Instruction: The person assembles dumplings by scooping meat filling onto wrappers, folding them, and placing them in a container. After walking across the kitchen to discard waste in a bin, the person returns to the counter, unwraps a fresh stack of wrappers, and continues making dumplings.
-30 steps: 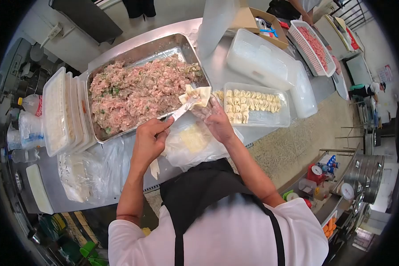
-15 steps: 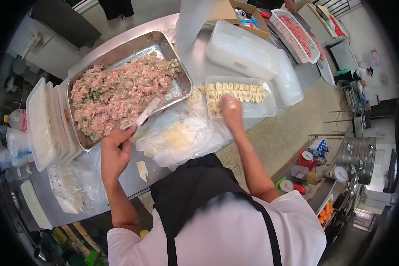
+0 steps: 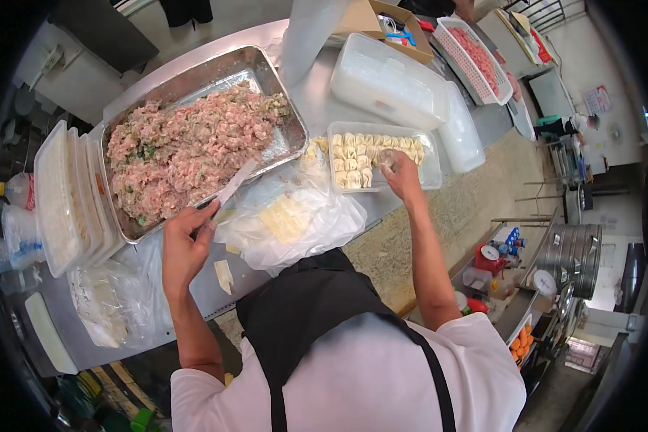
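Note:
My left hand is closed around the handle of a flat-bladed spatula, its blade by the near rim of a metal pan. Ground meat filling with green bits is heaped in that pan. My right hand reaches into a clear plastic container, fingers pinched together among the dumplings; what they hold is hidden. Folded dumplings stand in rows there, the lowest row filling only the left part. Between my hands, yellowish wrapper sheets lie on a plastic bag.
Lidded containers stack left of the pan, near a bagged packet. Translucent containers sit behind the dumplings. Farther right, a white basket holds pink meat. A loose wrapper piece lies near the table's front edge.
My right hand has moved rightward within the dumpling container, uncovering several dumplings at its lower left. My left hand still holds the spatula near the pan. The view has shifted slightly.

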The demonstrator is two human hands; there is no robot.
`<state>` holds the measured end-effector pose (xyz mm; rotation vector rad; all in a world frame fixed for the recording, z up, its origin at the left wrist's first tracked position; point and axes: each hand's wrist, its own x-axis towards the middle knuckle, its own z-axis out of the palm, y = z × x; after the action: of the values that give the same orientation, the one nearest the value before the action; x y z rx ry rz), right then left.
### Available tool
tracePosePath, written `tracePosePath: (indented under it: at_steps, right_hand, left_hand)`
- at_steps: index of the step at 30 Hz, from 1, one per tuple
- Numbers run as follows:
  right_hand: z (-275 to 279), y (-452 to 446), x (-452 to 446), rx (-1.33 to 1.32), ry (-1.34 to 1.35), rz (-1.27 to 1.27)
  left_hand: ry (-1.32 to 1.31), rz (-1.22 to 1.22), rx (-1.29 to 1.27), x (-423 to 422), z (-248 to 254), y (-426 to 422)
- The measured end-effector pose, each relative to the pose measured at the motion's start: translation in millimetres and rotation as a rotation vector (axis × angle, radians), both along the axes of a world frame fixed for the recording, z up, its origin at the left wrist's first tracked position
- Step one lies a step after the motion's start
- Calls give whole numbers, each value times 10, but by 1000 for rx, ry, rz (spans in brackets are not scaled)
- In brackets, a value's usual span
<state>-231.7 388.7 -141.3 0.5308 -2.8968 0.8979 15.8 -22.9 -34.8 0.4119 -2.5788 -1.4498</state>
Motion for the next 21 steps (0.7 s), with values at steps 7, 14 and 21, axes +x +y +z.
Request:
tracePosePath:
  at_steps: [7, 14, 21]
  right_hand:
    - [-19, -239, 90, -39, 212, -47]
    - [-194, -217, 67, -44, -21, -242]
    - [-150, -199, 56, 17, -10, -254]
  left_hand:
    - [-50, 55, 57, 94, -82, -98]
    - [-55, 48, 14, 95, -81, -68]
    - [-50, 14, -5, 60, -109, -59]
